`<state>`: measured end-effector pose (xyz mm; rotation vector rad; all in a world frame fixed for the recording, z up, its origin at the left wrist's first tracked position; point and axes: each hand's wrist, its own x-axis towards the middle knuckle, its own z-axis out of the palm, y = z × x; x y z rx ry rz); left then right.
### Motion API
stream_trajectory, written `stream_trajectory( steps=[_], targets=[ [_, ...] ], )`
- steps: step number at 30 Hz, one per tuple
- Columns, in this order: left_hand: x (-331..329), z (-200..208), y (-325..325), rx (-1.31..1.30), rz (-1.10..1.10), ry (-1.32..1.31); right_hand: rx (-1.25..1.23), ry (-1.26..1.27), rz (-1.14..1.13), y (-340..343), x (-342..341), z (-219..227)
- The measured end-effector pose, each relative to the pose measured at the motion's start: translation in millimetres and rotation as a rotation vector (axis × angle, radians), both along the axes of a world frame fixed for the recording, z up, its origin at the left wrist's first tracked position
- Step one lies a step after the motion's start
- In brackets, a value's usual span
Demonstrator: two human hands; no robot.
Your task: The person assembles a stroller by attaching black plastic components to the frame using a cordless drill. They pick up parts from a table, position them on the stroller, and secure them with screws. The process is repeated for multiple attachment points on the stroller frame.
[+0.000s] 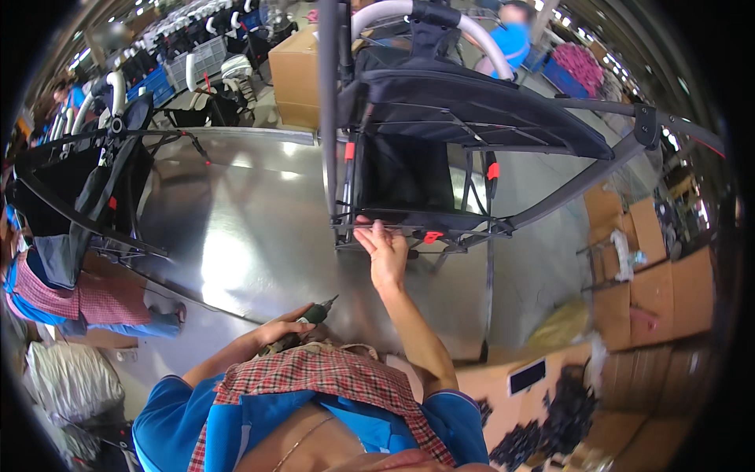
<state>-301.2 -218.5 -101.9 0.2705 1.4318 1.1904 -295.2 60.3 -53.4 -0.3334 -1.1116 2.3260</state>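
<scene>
A folded stroller frame (472, 110) with dark fabric and grey tubes stands on a shiny metal table (236, 228). My right hand (385, 252) reaches up to the frame's lower wire rack (409, 228) and its fingers grip the rack's front bar next to a red clip (431, 236). My left hand (283, 329) stays low by my chest, closed around a dark powered screwdriver (311, 318) whose tip points up and to the right.
A second stroller frame (94, 181) stands at the table's left end. Cardboard boxes (653, 275) are stacked on the right, one holding small black parts (550, 425). A brown carton (295, 75) and a person in blue (511, 39) are beyond the table.
</scene>
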Motion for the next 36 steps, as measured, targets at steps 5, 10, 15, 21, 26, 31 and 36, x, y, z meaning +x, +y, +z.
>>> stream_trajectory(
  steps=[5, 10, 15, 21, 26, 31, 36],
  targets=[
    [25, 0, -25, -0.005, -0.238, -0.068, 0.016, 0.029, -0.046, -94, 69, 6],
    [68, 38, -28, -0.068, -0.358, -0.166, 0.328, -0.088, -0.014, -136, 119, -4],
    [96, 50, -2, 0.018, -0.377, -0.257, 0.874, -0.394, -0.171, -86, 247, 24],
    [143, 48, 45, 0.060, -0.491, -0.305, 1.030, -1.229, -0.742, 10, 477, -33],
    [192, 72, 85, -0.043, -0.546, -0.319, 1.279, -1.583, -0.800, 39, 611, -77],
    [229, 91, 118, -0.057, -0.663, -0.204, 1.330, -1.705, -0.635, 67, 635, -111],
    [252, 98, 131, 0.001, -0.696, -0.164, 1.313, -1.668, -0.575, 77, 643, -126]
  ],
)
